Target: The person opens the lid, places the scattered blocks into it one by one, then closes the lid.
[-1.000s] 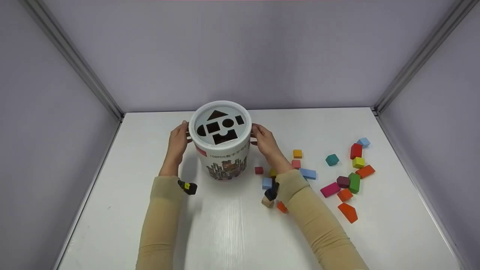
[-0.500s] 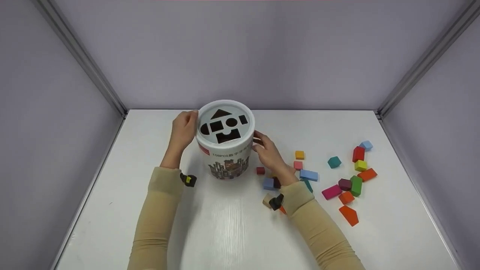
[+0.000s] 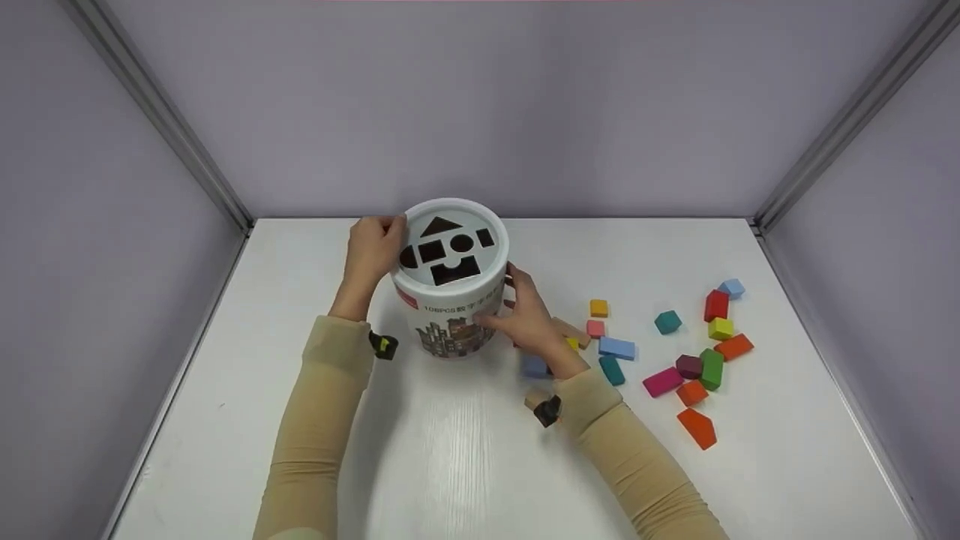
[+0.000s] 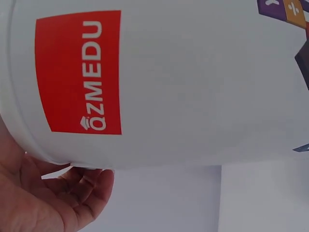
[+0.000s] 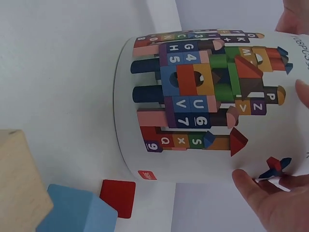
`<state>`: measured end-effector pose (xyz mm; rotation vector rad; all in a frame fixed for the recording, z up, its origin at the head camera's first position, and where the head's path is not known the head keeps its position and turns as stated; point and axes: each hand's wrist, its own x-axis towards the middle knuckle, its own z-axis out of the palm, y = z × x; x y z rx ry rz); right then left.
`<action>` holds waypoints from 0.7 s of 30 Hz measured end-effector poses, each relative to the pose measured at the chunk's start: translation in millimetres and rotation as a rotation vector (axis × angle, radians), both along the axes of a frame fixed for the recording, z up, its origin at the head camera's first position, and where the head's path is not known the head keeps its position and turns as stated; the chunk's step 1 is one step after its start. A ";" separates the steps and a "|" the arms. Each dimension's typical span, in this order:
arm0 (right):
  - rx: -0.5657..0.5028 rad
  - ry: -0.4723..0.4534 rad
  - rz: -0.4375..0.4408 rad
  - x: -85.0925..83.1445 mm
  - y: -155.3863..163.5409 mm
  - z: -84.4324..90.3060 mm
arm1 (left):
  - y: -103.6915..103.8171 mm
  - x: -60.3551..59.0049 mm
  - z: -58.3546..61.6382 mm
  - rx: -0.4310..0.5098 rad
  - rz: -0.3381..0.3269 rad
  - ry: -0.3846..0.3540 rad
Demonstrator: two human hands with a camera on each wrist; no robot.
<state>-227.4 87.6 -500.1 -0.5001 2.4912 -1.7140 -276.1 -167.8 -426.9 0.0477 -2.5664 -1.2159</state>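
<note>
A white bucket [image 3: 457, 337] printed with a block castle stands upright on the table. Its white lid [image 3: 450, 289] is on, with dark shaped cutouts in the top. My left hand [image 3: 373, 244] grips the lid's left edge, its fingers curled at the rim. In the left wrist view those curled fingers [image 4: 94, 193] show below the rim, beside the red label [image 4: 79, 72]. My right hand [image 3: 529, 322] holds the bucket's right side, thumb across the printed front and the other fingers around toward the back, partly hidden. The right wrist view shows the bucket wall [image 5: 193, 169] close up.
Several coloured wooden blocks lie scattered on the right, among them a green block [image 3: 711, 369] and an orange block [image 3: 697, 427]. Nearer my right forearm are a blue block [image 3: 616, 348] and a teal block [image 3: 612, 370]. A panel wall [image 3: 600, 112] rises behind the table.
My left hand has moved from the bucket's left side up onto the lid's edge. My right hand has slid a little lower, and its thumb has come round to the front.
</note>
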 end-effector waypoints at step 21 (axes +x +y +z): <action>-0.026 0.055 -0.062 8.9 -15.3 -5.0 | 8.5 -5.1 -2.9 -0.126 0.046 -0.005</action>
